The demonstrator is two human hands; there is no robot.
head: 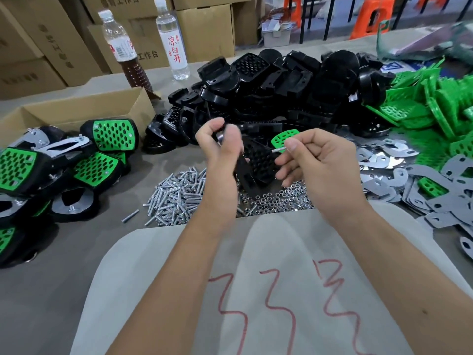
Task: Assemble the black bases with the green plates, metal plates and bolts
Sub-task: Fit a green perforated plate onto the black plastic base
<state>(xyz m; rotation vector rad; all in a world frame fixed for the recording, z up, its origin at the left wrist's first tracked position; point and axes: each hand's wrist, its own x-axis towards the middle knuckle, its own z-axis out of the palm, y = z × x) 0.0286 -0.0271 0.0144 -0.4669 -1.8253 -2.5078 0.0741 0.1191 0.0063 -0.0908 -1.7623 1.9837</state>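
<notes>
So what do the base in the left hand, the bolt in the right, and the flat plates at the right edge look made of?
Black base: seemingly moulded plastic, glossy, with perforated grid. Bolt: probably plated steel, bright silver. Metal plates: sheet metal, some mirror-shiny, others dull grey, perhaps filmed.

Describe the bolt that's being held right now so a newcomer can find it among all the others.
Start at the big heap of loose bolts on the table, in front of the person. Just above it, the left hand holds a black base. The bolt is the single one pinched in the right hand at the base's edge, up in the air, not lying in the heap.
</notes>
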